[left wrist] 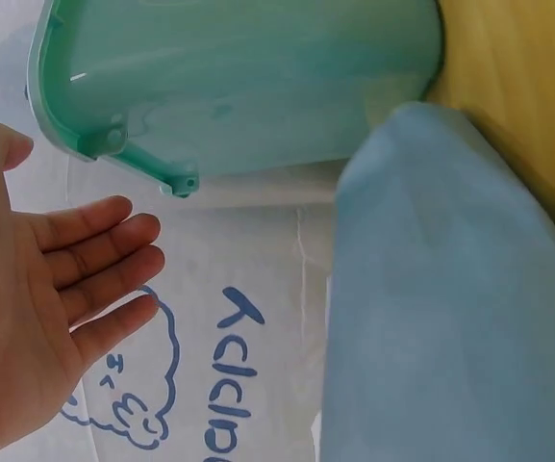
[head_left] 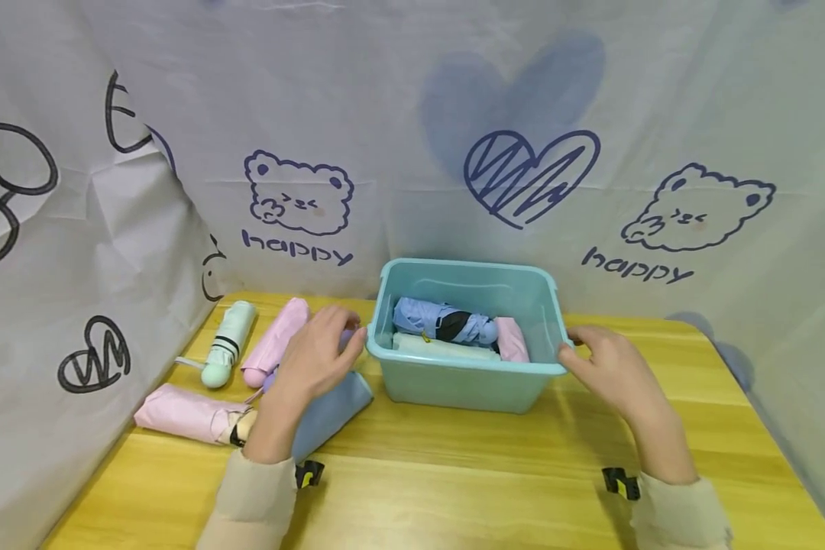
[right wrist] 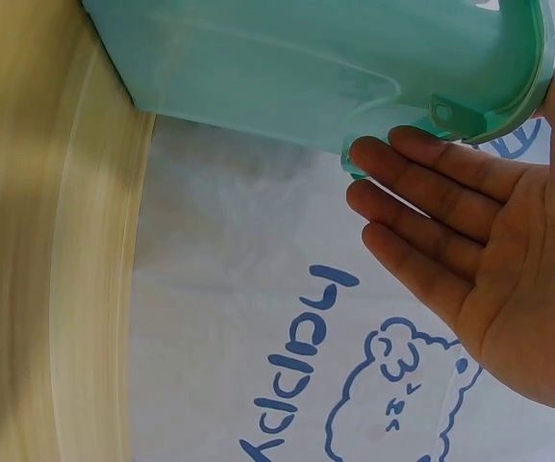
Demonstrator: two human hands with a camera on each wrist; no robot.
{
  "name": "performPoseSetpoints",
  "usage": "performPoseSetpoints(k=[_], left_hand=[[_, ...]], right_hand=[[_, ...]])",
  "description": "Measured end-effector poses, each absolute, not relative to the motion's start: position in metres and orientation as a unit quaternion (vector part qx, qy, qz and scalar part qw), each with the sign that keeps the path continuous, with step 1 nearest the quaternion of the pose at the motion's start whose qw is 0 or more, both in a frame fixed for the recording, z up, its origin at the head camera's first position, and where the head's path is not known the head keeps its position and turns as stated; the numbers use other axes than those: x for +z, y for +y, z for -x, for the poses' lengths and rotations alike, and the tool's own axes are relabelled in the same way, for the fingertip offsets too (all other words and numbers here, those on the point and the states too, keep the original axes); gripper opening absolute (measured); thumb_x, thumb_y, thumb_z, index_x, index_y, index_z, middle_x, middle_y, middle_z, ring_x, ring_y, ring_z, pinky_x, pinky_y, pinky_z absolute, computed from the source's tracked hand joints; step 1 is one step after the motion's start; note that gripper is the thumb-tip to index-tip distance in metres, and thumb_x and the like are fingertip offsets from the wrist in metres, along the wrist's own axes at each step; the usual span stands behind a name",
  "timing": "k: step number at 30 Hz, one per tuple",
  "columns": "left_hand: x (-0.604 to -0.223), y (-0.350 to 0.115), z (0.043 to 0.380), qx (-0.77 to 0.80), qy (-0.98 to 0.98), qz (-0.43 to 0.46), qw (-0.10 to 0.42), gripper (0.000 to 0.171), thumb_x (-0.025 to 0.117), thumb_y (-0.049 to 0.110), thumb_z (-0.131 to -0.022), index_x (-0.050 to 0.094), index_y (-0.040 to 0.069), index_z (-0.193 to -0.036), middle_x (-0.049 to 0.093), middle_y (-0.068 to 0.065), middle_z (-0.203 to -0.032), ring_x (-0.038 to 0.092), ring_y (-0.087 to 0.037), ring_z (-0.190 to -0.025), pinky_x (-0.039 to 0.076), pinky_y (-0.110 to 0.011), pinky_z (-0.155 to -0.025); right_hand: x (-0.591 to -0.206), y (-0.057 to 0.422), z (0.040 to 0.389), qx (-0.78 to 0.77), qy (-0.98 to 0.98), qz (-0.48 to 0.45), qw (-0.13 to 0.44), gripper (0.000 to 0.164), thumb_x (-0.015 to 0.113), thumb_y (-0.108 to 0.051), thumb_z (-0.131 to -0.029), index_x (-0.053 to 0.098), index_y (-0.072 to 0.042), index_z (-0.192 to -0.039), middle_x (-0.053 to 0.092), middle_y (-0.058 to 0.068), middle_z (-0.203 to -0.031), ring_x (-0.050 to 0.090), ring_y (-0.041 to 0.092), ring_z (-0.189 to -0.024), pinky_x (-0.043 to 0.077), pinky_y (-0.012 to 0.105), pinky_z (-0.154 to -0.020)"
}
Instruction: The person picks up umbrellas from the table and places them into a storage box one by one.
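Observation:
A teal plastic bin [head_left: 464, 388] stands on the table, holding a blue folded umbrella [head_left: 426, 315] with a black band, a pale folded umbrella [head_left: 443, 349] and a pink one [head_left: 512, 340]. My left hand [head_left: 319, 351] hovers just off the bin's left end, palm toward it; its fingers [left wrist: 113, 260] are extended and hold nothing. Over at the right end, my right hand [head_left: 608, 367] is at the rim, thumb by the edge and straight fingers [right wrist: 431, 192] against the outer side near the handle mount. A grey-blue umbrella [head_left: 333, 412] lies below my left hand.
Left of the bin lie more folded umbrellas: a mint one [head_left: 230, 344], a pink one [head_left: 278, 340] and a light pink one [head_left: 186, 414] with a cream handle. Something purple is mostly hidden by my left hand. A printed cloth [head_left: 412, 153] hangs behind the wooden table [head_left: 454, 489].

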State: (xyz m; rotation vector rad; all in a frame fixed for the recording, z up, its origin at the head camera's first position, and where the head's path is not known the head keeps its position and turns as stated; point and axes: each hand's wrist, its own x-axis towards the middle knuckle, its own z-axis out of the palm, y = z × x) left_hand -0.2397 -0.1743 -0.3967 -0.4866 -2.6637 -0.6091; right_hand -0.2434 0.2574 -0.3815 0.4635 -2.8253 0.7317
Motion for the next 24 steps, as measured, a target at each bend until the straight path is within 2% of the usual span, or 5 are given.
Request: performPoseSetpoints(k=[4, 10, 19, 24], left_hand=[[-0.400, -0.179, 0.233, -0.204, -0.946, 0.177, 0.181, 0.041, 0.054, 0.035, -0.102, 0.063, 0.004, -0.128, 0.065, -0.009, -0.120, 0.062, -0.028, -0.110, 0.053, -0.047, -0.093], [-0.404, -0.185, 0.223, -0.161, -0.956, 0.191, 0.157, 0.058, 0.060, 0.034, -0.096, 0.055, 0.003, -0.145, 0.059, -0.014, -0.143, 0.058, -0.033, -0.130, 0.050, -0.052, -0.104], [-0.430, -0.194, 0.206, -0.092, -0.970, 0.207, 0.087, 0.067, 0.066, 0.038, -0.094, 0.052, -0.001, -0.147, 0.060, -0.018, -0.140, 0.062, -0.036, -0.122, 0.053, -0.052, -0.099], [-0.442, -0.197, 0.197, -0.069, -0.976, 0.203, 0.043, 0.072, 0.071, 0.041, -0.091, 0.052, -0.001, -0.146, 0.061, -0.018, -0.136, 0.063, -0.032, -0.114, 0.056, -0.051, -0.089]], right_hand=[[-0.381, 0.260, 0.242, 0.244, -0.952, -0.158, 0.094, 0.044, 0.053, -0.028, -0.098, 0.069, 0.002, -0.127, 0.071, 0.022, -0.120, 0.066, 0.038, -0.104, 0.052, 0.058, -0.091], [-0.379, 0.260, 0.243, 0.245, -0.953, -0.157, 0.089, 0.045, 0.054, -0.029, -0.097, 0.069, 0.003, -0.126, 0.071, 0.022, -0.120, 0.066, 0.039, -0.105, 0.052, 0.059, -0.092], [-0.381, 0.259, 0.245, 0.251, -0.952, -0.155, 0.082, 0.046, 0.053, -0.029, -0.098, 0.068, 0.003, -0.128, 0.070, 0.023, -0.123, 0.065, 0.042, -0.110, 0.051, 0.061, -0.095], [-0.384, 0.258, 0.244, 0.251, -0.952, -0.153, 0.082, 0.044, 0.053, -0.028, -0.098, 0.069, 0.002, -0.126, 0.071, 0.021, -0.121, 0.066, 0.039, -0.106, 0.052, 0.059, -0.093]])
